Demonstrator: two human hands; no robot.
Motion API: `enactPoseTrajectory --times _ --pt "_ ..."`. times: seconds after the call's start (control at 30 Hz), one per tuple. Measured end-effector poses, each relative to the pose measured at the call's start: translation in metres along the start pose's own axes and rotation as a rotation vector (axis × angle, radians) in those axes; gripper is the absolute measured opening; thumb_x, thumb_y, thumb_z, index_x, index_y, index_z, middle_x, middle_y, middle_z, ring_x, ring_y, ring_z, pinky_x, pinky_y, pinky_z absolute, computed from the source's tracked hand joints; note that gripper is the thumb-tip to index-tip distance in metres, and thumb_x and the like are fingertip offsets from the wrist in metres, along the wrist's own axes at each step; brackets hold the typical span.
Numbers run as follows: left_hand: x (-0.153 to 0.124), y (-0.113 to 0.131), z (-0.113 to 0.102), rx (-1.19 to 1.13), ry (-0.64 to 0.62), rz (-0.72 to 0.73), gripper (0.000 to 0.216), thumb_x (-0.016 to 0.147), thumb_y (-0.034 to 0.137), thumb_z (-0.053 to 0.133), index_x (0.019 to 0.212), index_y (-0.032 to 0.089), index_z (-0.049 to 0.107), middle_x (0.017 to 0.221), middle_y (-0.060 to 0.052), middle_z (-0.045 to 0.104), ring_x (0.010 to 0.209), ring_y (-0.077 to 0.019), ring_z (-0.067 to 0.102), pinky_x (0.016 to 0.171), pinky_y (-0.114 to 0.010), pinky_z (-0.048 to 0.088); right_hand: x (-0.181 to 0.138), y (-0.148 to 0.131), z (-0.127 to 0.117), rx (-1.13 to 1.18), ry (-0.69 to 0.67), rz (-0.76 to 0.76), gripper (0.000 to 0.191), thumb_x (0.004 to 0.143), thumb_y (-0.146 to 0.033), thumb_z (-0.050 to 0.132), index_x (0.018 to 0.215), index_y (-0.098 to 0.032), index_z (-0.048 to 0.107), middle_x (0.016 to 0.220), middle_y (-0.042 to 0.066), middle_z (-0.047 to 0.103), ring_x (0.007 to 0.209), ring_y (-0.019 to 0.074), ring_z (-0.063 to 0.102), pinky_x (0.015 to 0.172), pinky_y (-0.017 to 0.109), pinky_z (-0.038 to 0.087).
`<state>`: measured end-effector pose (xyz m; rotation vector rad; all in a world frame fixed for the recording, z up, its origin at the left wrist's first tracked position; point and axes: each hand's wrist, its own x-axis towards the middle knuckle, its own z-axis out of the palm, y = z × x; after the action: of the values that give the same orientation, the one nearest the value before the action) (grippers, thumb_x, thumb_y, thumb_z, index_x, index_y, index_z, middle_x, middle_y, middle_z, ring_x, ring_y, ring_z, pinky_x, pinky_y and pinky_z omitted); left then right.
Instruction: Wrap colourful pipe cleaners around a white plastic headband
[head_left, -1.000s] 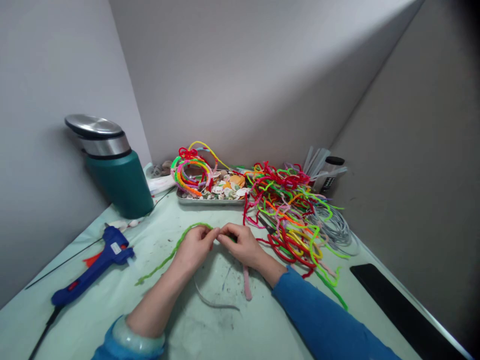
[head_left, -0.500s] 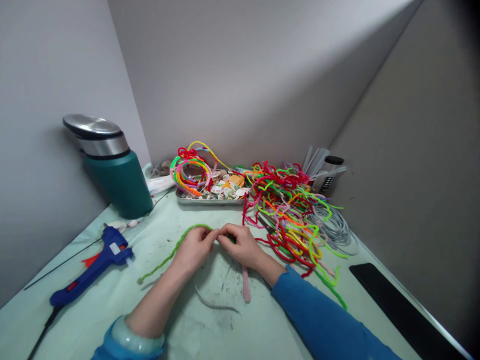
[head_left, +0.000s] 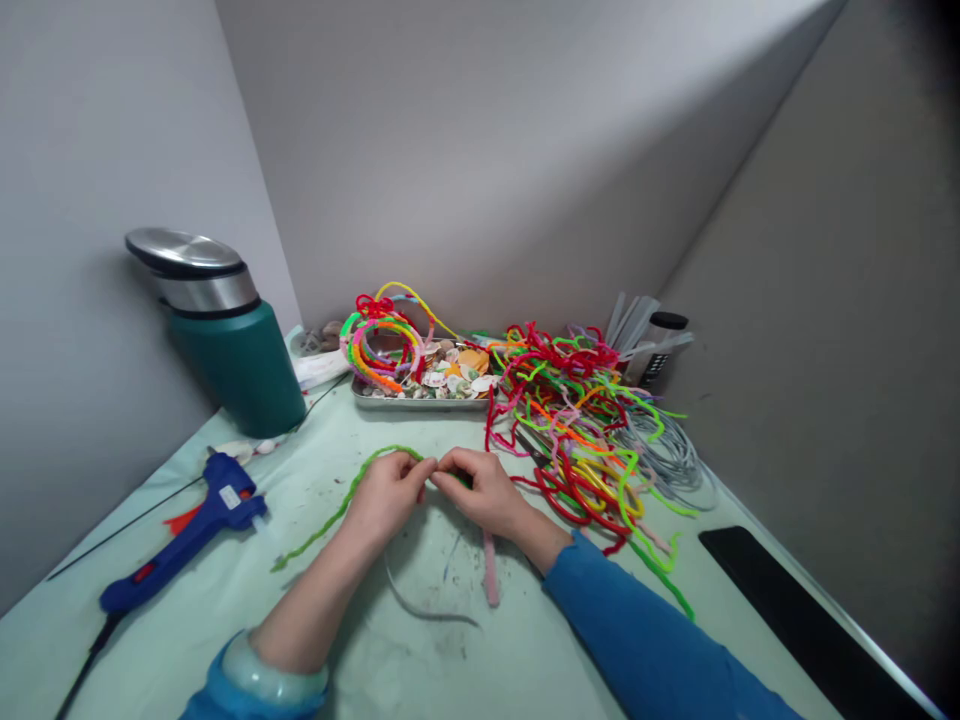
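A twisted green pipe cleaner point(head_left: 341, 508) arches from the left up into my fingers. My left hand point(head_left: 390, 492) pinches it between thumb and forefinger. Right beside it, fingertips almost touching, my right hand point(head_left: 480, 488) is closed on the other part of the pipe cleaner; a bit of green shows inside its curled fingers. The exact point where the hands meet is too small to make out. Below the hands a thin grey strip point(head_left: 431, 614) curves over the tablecloth. A short pink pipe cleaner point(head_left: 490, 575) lies under my right wrist.
A blue glue gun point(head_left: 184, 535) and a green bottle point(head_left: 232, 360) stand at the left. Behind the hands sits a metal tray point(head_left: 427, 404) of shells and bits. To the right are tangled pipe cleaners point(head_left: 562, 400), a grey wire coil point(head_left: 664, 450) and a black bar point(head_left: 795, 610).
My left fingertips have shifted very slightly left, and the free end of the green pipe cleaner has moved a little left and down. Little else differs.
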<state>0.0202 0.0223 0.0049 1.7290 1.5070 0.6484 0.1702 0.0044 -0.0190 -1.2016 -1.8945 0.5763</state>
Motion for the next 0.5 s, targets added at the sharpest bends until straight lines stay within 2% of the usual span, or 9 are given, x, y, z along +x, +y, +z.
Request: enactPoseTrajectory --times 0.33,0.5 --pt "0.0002 -0.0013 0.0011 -0.048 0.009 0.01 0.036 0.073 0.046 0.044 0.051 0.019 0.047 0.037 0.005 0.04 0.036 -0.0098 0.037 0.041 -0.021 0.025 0.0001 -0.0008 -0.0001 -0.006 0.006 0.004 0.012 0.08 -0.022 0.052 0.073 -0.015 0.058 0.067 0.0 0.059 0.063 0.0105 0.052 0.058 0.02 0.038" --pt "0.0006 -0.0017 0.002 -0.017 0.032 0.022 0.033 0.072 0.047 0.045 0.058 0.018 0.053 0.049 0.002 0.053 0.044 -0.0115 0.045 0.044 -0.022 0.029 0.0009 0.0023 0.0008 0.014 0.028 0.018 0.013 0.08 -0.022 0.051 0.072 -0.015 0.059 0.067 -0.001 0.059 0.062 0.0103 0.051 0.057 0.02 0.037"
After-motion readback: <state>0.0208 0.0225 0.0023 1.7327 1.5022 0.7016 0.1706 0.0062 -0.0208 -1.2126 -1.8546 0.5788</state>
